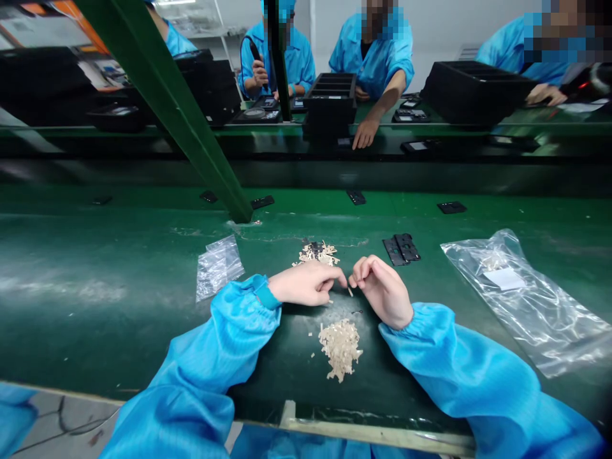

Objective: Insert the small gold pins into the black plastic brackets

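Both hands hover close together over the green table (157, 344). My left hand (308, 283) has its index finger pointing right, close to a small beige strip (350, 292) between the hands. My right hand (382, 287) is closed in a pinch, its fingertips beside that strip; what they hold is too small to make out. Nearer the front edge lies a pile of small beige pieces (340, 347). Beyond my left hand is a second pile of beige strips (325, 253) mixed with dark bits. A tiny black piece (357, 312) lies below the hands.
Two black plates (401, 249) lie behind my right hand. Clear plastic bags lie left (218, 266) and right (549, 319). A green post (191, 134) rises at back left. Black parts sit on the strip beyond; across it, people in blue work near stacked black trays (329, 102).
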{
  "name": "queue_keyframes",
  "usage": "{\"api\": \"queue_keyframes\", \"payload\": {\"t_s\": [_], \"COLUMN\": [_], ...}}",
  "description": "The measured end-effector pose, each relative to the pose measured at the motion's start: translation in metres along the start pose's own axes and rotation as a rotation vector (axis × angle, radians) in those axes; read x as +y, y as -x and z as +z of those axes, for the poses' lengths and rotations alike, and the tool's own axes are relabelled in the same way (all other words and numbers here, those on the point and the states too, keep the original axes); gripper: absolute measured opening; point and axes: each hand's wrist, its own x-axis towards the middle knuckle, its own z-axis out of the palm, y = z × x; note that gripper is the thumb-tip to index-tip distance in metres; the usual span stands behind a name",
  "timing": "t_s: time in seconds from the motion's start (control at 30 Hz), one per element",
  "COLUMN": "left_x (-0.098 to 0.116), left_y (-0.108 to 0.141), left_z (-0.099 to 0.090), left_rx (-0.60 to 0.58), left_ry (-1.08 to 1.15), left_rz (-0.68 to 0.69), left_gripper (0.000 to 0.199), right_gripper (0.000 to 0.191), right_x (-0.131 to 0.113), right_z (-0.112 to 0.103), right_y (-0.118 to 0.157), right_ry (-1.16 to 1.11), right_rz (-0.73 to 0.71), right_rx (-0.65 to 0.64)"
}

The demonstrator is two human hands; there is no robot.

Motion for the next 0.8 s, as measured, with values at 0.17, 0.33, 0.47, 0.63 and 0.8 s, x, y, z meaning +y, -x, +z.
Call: {"api": "queue_keyframes", "payload": {"t_s": [0.17, 0.33, 0.47, 0.63, 0.8], "left_x": [0.0, 0.009, 0.023, 0.033, 0.036], "left_y": [0.003, -0.002, -0.016, -0.03, -0.032], "left_z": [-0.003, -0.008, -0.016, -0.021, -0.014], "left_rx": [-0.039, 0.371, 0.647, 0.84, 0.877], "left_ry": [0.033, 0.389, 0.609, 0.82, 0.94], "left_rz": [0.061, -0.011, -0.046, 0.008, 0.002], "left_gripper": [0.034, 0.015, 0.01, 0.01, 0.011], "right_gripper": [0.03, 0.011, 0.012, 0.017, 0.009], "right_x": [0.0, -0.019, -0.044, -0.057, -0.052], "right_z": [0.0, 0.002, 0.013, 0.02, 0.014], "right_y": [0.0, -0.009, -0.024, -0.033, -0.031], "right_ry": [0.083, 0.34, 0.749, 0.924, 1.018], "right_rz": [0.014, -0.081, -0.317, -0.459, -0.601], "right_rx": [0.003, 0.004, 0.02, 0.042, 0.046]}}
